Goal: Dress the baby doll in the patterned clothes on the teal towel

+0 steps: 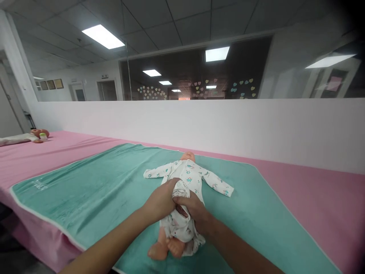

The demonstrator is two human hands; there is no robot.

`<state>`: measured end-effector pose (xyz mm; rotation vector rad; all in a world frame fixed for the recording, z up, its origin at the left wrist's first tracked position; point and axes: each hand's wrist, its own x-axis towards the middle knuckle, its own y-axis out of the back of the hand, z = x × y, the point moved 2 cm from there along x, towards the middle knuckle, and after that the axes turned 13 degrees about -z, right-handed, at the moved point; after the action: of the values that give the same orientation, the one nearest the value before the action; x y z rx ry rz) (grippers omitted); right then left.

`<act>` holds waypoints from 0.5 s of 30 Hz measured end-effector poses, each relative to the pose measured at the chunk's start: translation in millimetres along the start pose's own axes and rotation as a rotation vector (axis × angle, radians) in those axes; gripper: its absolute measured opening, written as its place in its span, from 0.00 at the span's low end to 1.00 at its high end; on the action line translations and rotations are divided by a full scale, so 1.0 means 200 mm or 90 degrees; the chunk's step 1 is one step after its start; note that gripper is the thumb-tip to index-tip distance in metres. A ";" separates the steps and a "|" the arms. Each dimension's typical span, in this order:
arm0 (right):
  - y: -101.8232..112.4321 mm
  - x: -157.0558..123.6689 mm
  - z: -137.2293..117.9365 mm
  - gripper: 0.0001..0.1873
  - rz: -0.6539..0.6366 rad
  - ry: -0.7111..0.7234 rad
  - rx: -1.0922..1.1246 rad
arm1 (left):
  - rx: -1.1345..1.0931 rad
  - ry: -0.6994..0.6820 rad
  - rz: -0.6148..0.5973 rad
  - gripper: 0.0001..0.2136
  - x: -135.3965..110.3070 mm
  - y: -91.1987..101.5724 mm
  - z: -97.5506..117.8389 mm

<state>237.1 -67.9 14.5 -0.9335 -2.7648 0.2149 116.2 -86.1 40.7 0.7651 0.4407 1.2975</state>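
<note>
A baby doll (188, 156) lies on its back on a teal towel (94, 190), head toward the wall, arms spread, bare feet toward me. It wears a white printed romper (191, 175). My left hand (161, 201) is closed on a bunch of the romper fabric at the doll's belly. My right hand (192, 211) pinches the romper just below, at the hips, touching the left hand.
The towel covers a long pink table (313, 198) along a low white wall (228, 125) with windows above. Another doll with a small bottle (38, 135) lies at the far left end of the table.
</note>
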 end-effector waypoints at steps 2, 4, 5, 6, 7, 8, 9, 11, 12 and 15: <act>0.01 -0.01 0.00 0.08 -0.021 0.025 0.021 | 0.116 -0.002 0.027 0.23 0.02 0.00 -0.01; 0.02 -0.02 0.01 0.16 -0.028 0.007 0.007 | 0.159 0.009 0.043 0.16 0.01 -0.01 -0.02; 0.02 -0.02 0.01 0.16 -0.030 -0.010 -0.024 | 0.153 0.022 0.046 0.12 0.00 -0.01 -0.03; 0.02 -0.02 0.02 0.15 -0.032 -0.022 -0.069 | 0.136 0.039 0.047 0.09 -0.02 -0.01 -0.04; 0.02 -0.02 0.02 0.14 -0.033 -0.025 -0.126 | 0.112 0.060 0.049 0.07 -0.05 -0.02 -0.05; 0.02 -0.02 0.02 0.13 -0.030 -0.020 -0.193 | 0.081 0.074 0.051 0.07 -0.08 -0.02 -0.06; 0.01 -0.02 0.02 0.11 -0.027 -0.016 -0.267 | 0.041 0.079 0.045 0.08 -0.13 -0.03 -0.06; 0.00 -0.01 0.01 0.09 -0.040 -0.036 -0.406 | -0.063 0.086 0.010 0.10 -0.22 -0.05 -0.07; -0.01 0.00 0.01 0.08 -0.056 -0.057 -0.462 | -0.112 0.102 -0.012 0.11 -0.27 -0.07 -0.07; -0.03 0.00 0.02 0.08 -0.113 -0.111 -0.573 | -0.210 0.184 -0.068 0.12 -0.39 -0.09 -0.10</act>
<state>232.0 -73.4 11.8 -0.8269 -3.0753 -1.1028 96.3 -158.5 4.7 0.2753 0.4754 1.3410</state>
